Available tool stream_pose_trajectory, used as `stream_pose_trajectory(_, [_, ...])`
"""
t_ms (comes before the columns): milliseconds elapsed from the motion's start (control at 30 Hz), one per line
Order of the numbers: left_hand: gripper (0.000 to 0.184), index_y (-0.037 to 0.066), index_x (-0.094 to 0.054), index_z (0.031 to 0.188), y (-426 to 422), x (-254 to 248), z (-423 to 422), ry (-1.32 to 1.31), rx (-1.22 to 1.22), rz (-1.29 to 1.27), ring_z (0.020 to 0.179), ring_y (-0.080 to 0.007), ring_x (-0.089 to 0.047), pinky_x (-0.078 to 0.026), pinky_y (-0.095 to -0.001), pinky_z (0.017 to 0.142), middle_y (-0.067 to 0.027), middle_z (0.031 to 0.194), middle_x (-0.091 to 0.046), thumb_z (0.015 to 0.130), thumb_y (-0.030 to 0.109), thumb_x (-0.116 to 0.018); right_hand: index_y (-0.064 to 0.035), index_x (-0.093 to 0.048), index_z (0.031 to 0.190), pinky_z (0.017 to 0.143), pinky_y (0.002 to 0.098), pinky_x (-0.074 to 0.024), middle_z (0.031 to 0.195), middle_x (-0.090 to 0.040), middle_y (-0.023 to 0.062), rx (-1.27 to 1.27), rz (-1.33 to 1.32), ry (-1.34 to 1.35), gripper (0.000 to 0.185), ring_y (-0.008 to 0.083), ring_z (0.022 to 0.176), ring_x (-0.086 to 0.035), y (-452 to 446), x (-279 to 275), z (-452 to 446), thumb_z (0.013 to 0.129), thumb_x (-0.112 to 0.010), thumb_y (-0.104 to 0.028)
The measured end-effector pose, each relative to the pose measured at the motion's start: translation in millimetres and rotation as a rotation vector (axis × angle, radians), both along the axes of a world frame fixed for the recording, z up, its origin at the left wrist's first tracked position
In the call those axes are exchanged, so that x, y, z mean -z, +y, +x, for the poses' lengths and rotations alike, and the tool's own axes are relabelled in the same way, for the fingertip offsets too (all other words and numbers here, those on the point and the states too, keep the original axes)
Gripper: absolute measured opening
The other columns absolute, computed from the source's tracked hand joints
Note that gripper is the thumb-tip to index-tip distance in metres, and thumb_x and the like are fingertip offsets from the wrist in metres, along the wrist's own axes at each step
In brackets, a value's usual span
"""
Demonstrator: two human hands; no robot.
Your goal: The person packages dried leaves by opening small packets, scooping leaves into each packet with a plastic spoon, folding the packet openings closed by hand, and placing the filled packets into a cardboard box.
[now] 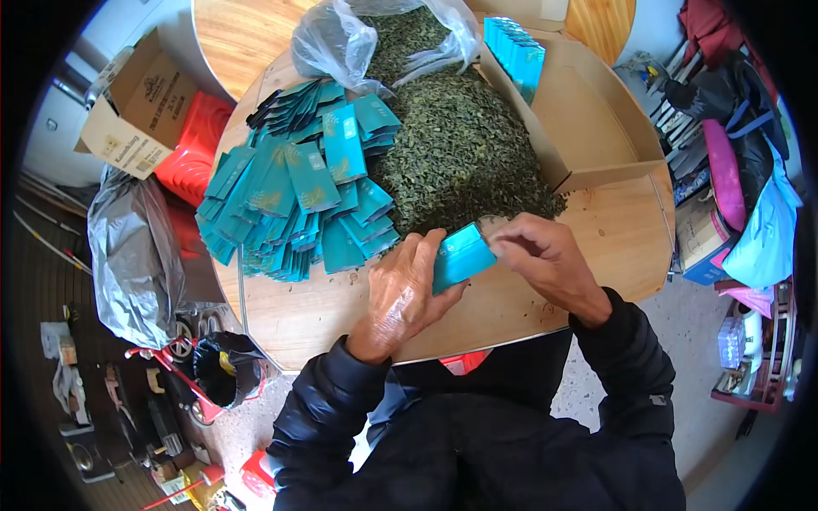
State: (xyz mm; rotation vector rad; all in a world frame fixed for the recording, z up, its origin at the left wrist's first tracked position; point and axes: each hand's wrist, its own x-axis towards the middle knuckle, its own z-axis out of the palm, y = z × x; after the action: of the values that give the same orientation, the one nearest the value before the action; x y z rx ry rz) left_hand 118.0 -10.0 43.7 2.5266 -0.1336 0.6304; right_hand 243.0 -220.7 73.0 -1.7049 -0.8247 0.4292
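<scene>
My left hand [405, 294] is closed around a small teal packet [464, 257], held tilted above the front of the round table. At the packet's right end my right hand [545, 260] has its thumb and fingers pinched together. A small greyish edge shows by these fingertips; what they hold is too small to tell. Just beyond both hands lies a large heap of dried green leaves [464, 140], like loose tea. Left of the heap spreads a pile of flat teal packets [294, 183], some with gold leaf prints.
A clear plastic bag [336, 47] with more leaves lies behind the heap. An open cardboard box [596, 106] at the right holds a row of teal packets [515, 55]. Red stools [196, 145] and a carton [141, 106] stand left of the table [298, 319].
</scene>
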Motion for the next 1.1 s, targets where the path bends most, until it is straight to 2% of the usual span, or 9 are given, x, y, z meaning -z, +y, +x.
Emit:
stream_pose_trajectory(200, [0.070, 0.002, -0.056, 0.132, -3.0, 7.0, 1.3, 0.050, -0.027, 0.036, 0.084, -0.0348, -0.067, -0.055, -0.0447, 0.071, -0.0144, 0.097, -0.060, 0.074, 0.021, -0.090, -0.0005, -0.070, 0.100, 0.068, 0.0245, -0.0451, 0.088, -0.060, 0.0016, -0.091, -0.043, -0.062, 0.010, 0.0084, 0.077, -0.057, 1.4, 8.7, -1.1, 0.095, -0.076, -0.006])
stream_pose_trajectory(367, [0.068, 0.002, -0.057, 0.134, -6.3, 3.2, 3.3, 0.033, 0.003, 0.005, 0.088, -0.0389, -0.067, -0.055, -0.0472, 0.074, -0.0182, 0.098, -0.063, 0.077, 0.019, -0.089, -0.0031, -0.069, 0.108, 0.066, 0.0264, -0.0473, 0.110, -0.070, 0.0065, -0.189, 0.068, -0.110, 0.017, 0.0116, 0.078, -0.060, 1.5, 14.5, -6.8, 0.093, -0.077, -0.003])
stream_pose_trajectory(467, [0.070, 0.002, -0.056, 0.137, -3.8, 2.6, 0.7, 0.063, 0.040, -0.092, 0.092, -0.0415, -0.066, -0.055, -0.0470, 0.078, -0.0195, 0.101, -0.063, 0.076, 0.015, -0.088, -0.0038, -0.070, 0.117, 0.064, 0.0271, -0.0467, 0.110, -0.069, 0.0081, -0.259, 0.102, -0.105, 0.027, 0.0117, 0.075, -0.059, -0.7, 9.8, -7.3, 0.091, -0.077, -0.002])
stream_pose_trajectory(567, [0.068, 0.003, -0.056, 0.138, -2.3, -0.7, -2.1, 0.145, 0.120, -0.226, 0.097, -0.0368, -0.069, -0.056, -0.0442, 0.084, -0.0184, 0.110, -0.066, 0.077, 0.009, -0.087, -0.0051, -0.067, 0.125, 0.066, 0.0277, -0.0479, 0.116, -0.069, 0.0094, -0.364, 0.026, 0.038, 0.034, 0.0124, 0.076, -0.059, -12.0, 15.1, -3.4, 0.092, -0.076, -0.004])
stream_pose_trajectory(733, [0.062, 0.001, -0.055, 0.137, 6.1, 2.5, -8.5, 0.610, 0.274, -0.792, 0.116, -0.0154, -0.060, -0.049, -0.0336, 0.103, -0.0088, 0.124, -0.065, 0.083, 0.005, -0.084, -0.0059, -0.068, 0.126, 0.068, 0.0300, -0.0497, 0.111, -0.072, 0.0082, -0.449, 0.016, 0.065, 0.035, 0.0146, 0.078, -0.062, -14.0, 20.7, -3.2, 0.092, -0.075, -0.003])
stream_pose_trajectory(867, [0.062, 0.000, -0.054, 0.138, 10.6, -3.5, -9.6, 0.804, 0.273, -0.778, 0.119, -0.0143, -0.056, -0.046, -0.0314, 0.105, -0.0079, 0.124, -0.063, 0.085, 0.006, -0.085, -0.0062, -0.070, 0.124, 0.069, 0.0319, -0.0498, 0.094, -0.072, 0.0085, -0.397, 0.047, 0.036, 0.034, 0.0167, 0.077, -0.063, -9.4, 28.2, -5.7, 0.091, -0.076, -0.001])
stream_pose_trajectory(967, [0.060, -0.001, -0.055, 0.138, 9.4, -6.6, -15.3, 0.777, 0.292, -0.878, 0.115, -0.0142, -0.059, -0.048, -0.0313, 0.102, -0.0068, 0.122, -0.064, 0.087, 0.005, -0.085, -0.0054, -0.070, 0.122, 0.069, 0.0318, -0.0501, 0.091, -0.072, 0.0089, -0.408, 0.046, 0.078, 0.031, 0.0179, 0.075, -0.064, -8.0, 23.4, -8.5, 0.092, -0.075, -0.001])
stream_pose_trajectory(1033, [0.054, -0.001, -0.060, 0.134, 10.0, -13.7, -17.7, 0.825, 0.278, -1.044, 0.103, -0.0156, -0.065, -0.053, -0.0330, 0.092, -0.0101, 0.114, -0.070, 0.091, 0.020, -0.084, -0.0055, -0.071, 0.120, 0.069, 0.0316, -0.0501, 0.091, -0.072, 0.0088, -0.378, 0.083, 0.050, 0.028, 0.0182, 0.075, -0.065, -7.1, 23.0, -11.7, 0.093, -0.074, -0.001])
stream_pose_trajectory(1100, [0.055, -0.002, -0.058, 0.137, 14.6, -11.9, -17.7, 0.840, 0.300, -1.071, 0.108, -0.0150, -0.064, -0.052, -0.0325, 0.095, -0.0082, 0.118, -0.069, 0.091, 0.014, -0.084, -0.0056, -0.071, 0.118, 0.069, 0.0314, -0.0500, 0.092, -0.073, 0.0088, -0.350, 0.118, 0.019, 0.026, 0.0184, 0.076, -0.065, -8.0, 19.2, -12.8, 0.093, -0.074, -0.002])
